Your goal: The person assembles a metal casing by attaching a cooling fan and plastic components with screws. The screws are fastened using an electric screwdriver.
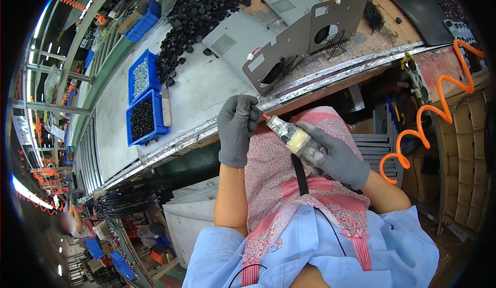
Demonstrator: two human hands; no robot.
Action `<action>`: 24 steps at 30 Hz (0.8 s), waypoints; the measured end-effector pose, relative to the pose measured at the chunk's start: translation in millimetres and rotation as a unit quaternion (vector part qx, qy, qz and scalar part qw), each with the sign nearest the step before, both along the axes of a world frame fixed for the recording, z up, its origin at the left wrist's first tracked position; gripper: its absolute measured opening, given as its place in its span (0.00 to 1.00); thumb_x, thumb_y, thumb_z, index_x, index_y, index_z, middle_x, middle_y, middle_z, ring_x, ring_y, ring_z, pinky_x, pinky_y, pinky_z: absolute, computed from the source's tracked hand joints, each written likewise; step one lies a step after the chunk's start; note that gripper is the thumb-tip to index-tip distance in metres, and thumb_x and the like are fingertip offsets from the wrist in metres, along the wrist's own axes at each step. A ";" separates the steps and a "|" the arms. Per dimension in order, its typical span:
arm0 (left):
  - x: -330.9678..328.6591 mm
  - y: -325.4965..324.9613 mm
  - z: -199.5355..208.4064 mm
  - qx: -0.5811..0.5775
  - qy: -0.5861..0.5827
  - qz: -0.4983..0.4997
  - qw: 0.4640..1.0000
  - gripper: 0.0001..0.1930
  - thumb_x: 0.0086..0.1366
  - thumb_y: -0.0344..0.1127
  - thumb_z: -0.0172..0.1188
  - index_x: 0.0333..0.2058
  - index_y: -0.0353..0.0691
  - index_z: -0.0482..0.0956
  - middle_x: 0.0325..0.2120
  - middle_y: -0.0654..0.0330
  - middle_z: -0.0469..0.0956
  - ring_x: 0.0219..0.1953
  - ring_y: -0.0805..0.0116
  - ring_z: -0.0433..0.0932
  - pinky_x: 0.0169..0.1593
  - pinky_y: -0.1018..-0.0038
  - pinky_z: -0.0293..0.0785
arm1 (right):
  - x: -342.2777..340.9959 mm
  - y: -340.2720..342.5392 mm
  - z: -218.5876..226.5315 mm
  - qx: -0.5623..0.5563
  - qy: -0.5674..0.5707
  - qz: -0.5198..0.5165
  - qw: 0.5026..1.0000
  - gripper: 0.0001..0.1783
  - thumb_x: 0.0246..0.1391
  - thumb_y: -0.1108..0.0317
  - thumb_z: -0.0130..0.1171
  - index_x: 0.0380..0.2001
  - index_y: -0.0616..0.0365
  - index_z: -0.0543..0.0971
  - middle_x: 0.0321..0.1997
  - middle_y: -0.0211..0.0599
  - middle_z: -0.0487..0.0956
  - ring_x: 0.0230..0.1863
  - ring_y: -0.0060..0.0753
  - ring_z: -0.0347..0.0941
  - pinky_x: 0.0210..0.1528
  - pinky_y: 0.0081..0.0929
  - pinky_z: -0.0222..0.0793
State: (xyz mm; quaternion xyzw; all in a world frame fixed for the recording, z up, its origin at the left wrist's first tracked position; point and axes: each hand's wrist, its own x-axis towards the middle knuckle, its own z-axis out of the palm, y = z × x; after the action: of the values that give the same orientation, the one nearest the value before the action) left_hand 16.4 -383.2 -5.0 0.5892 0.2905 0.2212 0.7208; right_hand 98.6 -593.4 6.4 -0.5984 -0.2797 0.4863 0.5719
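Observation:
In my right hand (336, 156), gloved in grey, is a power screwdriver (295, 139), its body wrapped in silver and yellowish tape. It points up and left, held over my lap. My left hand (237, 127), also gloved, is closed with its fingertips pinched at the driver's thin, reddish tip; what lies between them is too small to make out. Just beyond, on the bench, stand bent grey metal housings: one panel (274, 60) by my left hand and another (338, 21) farther right. Both have a round cutout, with a black wire fan guard (337, 45) at the right one.
Left on the bench (111, 148) are a blue bin of silver screws (140, 79) and a blue bin of black screws (142, 118). Black round caps (186, 34) lie piled behind them. An orange coiled hose (421, 117) hangs at right, near a cardboard divider (462, 169).

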 end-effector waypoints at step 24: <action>47.7 37.4 -13.6 0.239 -0.046 -0.166 0.956 0.30 0.46 0.25 0.64 0.50 0.33 0.64 0.35 0.63 0.73 0.34 0.74 0.71 0.36 0.77 0.70 | 87.0 53.4 -17.0 0.052 -0.525 -0.059 0.847 0.27 0.31 0.70 0.61 0.41 0.47 0.71 0.57 0.46 0.61 0.52 0.53 0.65 0.49 0.38 0.67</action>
State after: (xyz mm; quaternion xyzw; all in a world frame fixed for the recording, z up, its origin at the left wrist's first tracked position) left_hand 64.1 -345.8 -18.6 0.7729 0.0938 0.1886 0.5985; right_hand 185.6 -540.0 -10.6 -0.7494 -0.5271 0.0496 0.3976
